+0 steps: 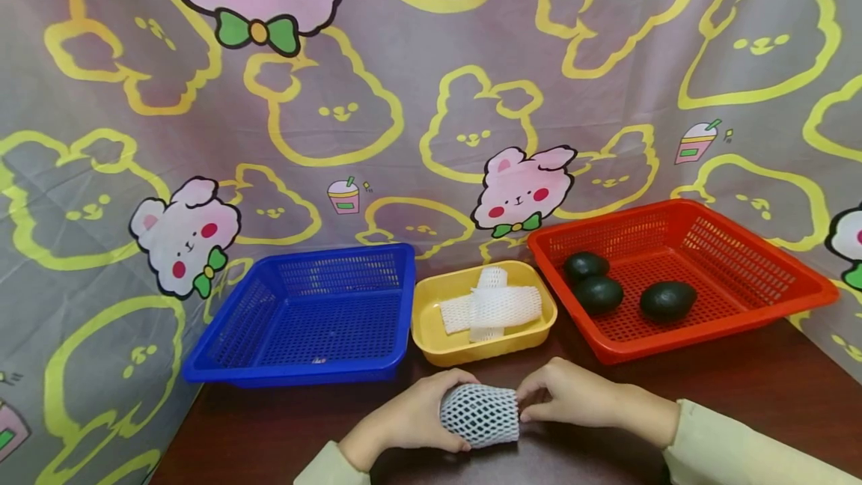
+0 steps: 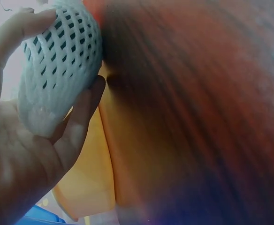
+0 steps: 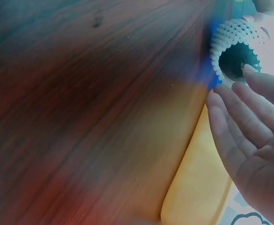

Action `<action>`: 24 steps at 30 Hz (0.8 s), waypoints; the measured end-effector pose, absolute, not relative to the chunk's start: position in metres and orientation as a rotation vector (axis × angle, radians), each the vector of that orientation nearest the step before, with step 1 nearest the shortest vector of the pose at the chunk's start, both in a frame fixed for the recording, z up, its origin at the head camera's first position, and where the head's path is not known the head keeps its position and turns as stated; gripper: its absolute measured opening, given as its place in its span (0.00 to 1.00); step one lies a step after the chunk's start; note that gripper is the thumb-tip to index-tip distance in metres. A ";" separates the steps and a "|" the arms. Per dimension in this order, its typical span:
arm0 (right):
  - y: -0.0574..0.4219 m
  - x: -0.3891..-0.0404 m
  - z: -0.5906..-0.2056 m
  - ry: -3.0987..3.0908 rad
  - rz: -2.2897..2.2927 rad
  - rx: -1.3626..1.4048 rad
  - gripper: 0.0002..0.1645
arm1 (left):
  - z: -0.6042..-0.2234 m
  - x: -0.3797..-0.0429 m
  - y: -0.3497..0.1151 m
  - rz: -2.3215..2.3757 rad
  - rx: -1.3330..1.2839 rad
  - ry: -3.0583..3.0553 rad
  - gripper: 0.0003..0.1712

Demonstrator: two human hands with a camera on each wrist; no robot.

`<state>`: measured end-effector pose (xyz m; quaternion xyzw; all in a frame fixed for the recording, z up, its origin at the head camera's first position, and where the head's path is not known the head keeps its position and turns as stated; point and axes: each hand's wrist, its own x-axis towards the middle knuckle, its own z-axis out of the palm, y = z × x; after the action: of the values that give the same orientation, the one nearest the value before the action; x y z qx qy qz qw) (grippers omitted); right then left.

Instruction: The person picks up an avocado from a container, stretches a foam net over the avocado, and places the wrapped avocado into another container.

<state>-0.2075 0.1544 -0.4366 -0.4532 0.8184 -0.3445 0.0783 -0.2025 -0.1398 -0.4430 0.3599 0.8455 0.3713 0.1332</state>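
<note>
White net [image 1: 481,416] gripped by left hand [image 1: 423,408], right hand [image 3: 256,140] unfolded, mouth [image 3: 234,63] visible only from right wrist

Left fingers [image 1: 461,376] grip a netted fruit [image 1: 480,415], right fingers [image 1: 533,382] at its end (yellow tray [image 1: 486,349] behind).

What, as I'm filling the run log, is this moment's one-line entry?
left hand: holds foam-netted fruit | right hand: at net's open end | red basket: three dark-green fruits | yellow tray: white nets

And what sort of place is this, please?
Probably an indoor tabletop workspace: a cartoon-print cloth hangs behind a dark table, where a red basket holds dark green fruits.
</note>
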 end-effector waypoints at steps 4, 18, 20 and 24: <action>0.158 -0.207 -0.435 2.485 -0.990 -1.408 0.08 | -0.444 -0.202 -0.140 1.082 1.043 2.453 0.40; 0.174 -0.200 -0.425 2.552 -0.901 -1.367 0.13 | -0.438 -0.201 -0.145 1.117 1.017 2.472 0.40; 0.176 -0.198 -0.422 2.561 -0.897 -1.333 0.14 | -0.436 -0.201 -0.146 1.129 1.012 2.470 0.40; 0.180 -0.196 -0.417 2.605 -0.876 -1.309 0.15 | -0.432 -0.200 -0.147 1.147 1.010 2.470 0.40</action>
<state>-0.1957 0.1803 -0.4173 -0.4295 0.8547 -0.2875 0.0487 -0.1997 -0.1471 -0.4325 0.3454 0.8443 0.3923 0.1182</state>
